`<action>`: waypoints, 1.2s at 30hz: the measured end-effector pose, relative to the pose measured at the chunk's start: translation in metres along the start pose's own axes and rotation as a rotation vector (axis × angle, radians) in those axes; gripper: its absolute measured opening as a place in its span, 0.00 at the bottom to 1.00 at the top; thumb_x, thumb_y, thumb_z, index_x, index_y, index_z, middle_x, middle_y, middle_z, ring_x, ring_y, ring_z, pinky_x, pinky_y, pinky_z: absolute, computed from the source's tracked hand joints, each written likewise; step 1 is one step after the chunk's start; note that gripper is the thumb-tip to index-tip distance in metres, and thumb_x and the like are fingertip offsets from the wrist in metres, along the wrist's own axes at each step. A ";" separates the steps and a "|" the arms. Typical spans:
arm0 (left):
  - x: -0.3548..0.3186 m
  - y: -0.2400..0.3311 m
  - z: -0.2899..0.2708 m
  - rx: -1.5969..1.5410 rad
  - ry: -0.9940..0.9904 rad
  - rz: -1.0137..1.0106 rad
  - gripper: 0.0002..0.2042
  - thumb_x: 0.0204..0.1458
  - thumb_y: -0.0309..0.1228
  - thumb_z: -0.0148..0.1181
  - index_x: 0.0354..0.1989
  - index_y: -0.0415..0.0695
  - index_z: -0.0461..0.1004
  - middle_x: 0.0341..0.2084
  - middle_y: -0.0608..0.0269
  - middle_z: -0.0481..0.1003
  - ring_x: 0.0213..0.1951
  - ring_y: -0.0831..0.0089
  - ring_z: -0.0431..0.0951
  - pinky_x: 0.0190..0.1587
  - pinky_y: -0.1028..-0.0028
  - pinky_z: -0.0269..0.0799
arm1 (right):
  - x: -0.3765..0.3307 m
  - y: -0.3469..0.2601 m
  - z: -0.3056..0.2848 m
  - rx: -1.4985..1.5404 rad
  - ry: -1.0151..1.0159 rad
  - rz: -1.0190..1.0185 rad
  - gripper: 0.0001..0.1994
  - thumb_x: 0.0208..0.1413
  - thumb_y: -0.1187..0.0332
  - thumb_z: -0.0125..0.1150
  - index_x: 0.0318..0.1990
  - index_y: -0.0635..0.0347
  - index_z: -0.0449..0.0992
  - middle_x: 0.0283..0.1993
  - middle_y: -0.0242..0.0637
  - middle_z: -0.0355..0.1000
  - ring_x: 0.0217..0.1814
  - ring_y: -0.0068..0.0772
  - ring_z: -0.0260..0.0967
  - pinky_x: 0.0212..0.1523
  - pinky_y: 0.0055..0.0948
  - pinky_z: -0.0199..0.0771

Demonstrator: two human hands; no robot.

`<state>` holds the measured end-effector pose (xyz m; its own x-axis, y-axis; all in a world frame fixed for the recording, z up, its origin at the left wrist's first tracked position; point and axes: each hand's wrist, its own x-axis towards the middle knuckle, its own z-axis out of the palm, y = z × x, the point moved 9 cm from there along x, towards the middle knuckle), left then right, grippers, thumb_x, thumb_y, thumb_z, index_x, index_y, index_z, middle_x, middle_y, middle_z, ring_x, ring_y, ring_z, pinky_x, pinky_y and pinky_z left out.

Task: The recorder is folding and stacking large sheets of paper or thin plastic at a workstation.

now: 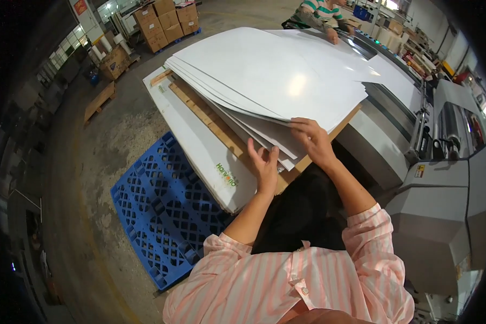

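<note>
A stack of large white sheets (264, 70) lies in front of me, its near corner lifted and bowed upward. My right hand (314, 141) grips that raised corner, fingers on top of the edge. Below the gap, more white sheets (287, 144) fan out unevenly. My left hand (264, 168) is beside their near corner with palm up and fingers apart; whether it touches them I cannot tell. Under the sheets are a brown board (346, 125) and a wooden strip (208, 120), on top of a white printed panel (200, 148).
A blue plastic pallet (162, 210) lies on the floor at my left. At right stands a large grey machine (432, 200) with rollers. Across the stack, a person in a striped top (321, 16) reaches toward the sheets. Cardboard boxes (164, 24) are piled at the back left.
</note>
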<state>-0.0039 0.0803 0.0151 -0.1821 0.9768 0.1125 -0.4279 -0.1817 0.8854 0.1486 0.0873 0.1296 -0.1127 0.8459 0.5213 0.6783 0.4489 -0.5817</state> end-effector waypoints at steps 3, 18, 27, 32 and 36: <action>0.006 -0.016 -0.010 0.170 -0.075 -0.053 0.11 0.56 0.31 0.52 0.43 0.37 0.68 0.33 0.70 0.63 0.29 0.84 0.60 0.27 0.83 0.57 | 0.011 0.028 -0.005 0.758 0.166 0.498 0.19 0.56 0.56 0.55 0.38 0.69 0.75 0.32 0.30 0.70 0.39 0.21 0.63 0.40 0.24 0.63; -0.007 -0.011 -0.005 0.270 -0.137 0.059 0.06 0.52 0.27 0.54 0.31 0.36 0.71 0.28 0.67 0.67 0.31 0.79 0.66 0.34 0.78 0.62 | -0.029 -0.013 0.034 -0.118 -0.179 -0.197 0.20 0.51 0.61 0.55 0.47 0.65 0.72 0.56 0.45 0.64 0.58 0.45 0.58 0.57 0.38 0.56; -0.003 -0.005 0.006 0.292 -0.228 -0.030 0.15 0.55 0.27 0.53 0.51 0.42 0.70 0.28 0.73 0.67 0.30 0.86 0.64 0.31 0.82 0.61 | -0.005 0.009 0.018 0.058 -0.158 0.112 0.22 0.56 0.55 0.52 0.48 0.65 0.71 0.47 0.40 0.68 0.49 0.35 0.64 0.50 0.31 0.61; 0.000 0.003 0.005 0.402 -0.215 0.153 0.09 0.51 0.25 0.54 0.40 0.40 0.75 0.25 0.64 0.67 0.26 0.78 0.68 0.30 0.79 0.64 | 0.006 0.033 0.000 0.794 0.136 0.414 0.14 0.58 0.61 0.51 0.43 0.62 0.73 0.37 0.35 0.71 0.38 0.24 0.65 0.42 0.24 0.65; 0.001 -0.002 -0.002 0.338 -0.151 0.124 0.07 0.53 0.25 0.53 0.36 0.34 0.74 0.26 0.66 0.67 0.31 0.77 0.68 0.34 0.78 0.63 | -0.012 -0.020 0.016 0.071 -0.035 -0.189 0.12 0.51 0.71 0.55 0.45 0.59 0.73 0.49 0.43 0.69 0.49 0.43 0.65 0.50 0.34 0.64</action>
<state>-0.0048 0.0814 0.0125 -0.0708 0.9600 0.2710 -0.0905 -0.2768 0.9567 0.1250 0.0725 0.1248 -0.2588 0.7537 0.6041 0.5897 0.6186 -0.5192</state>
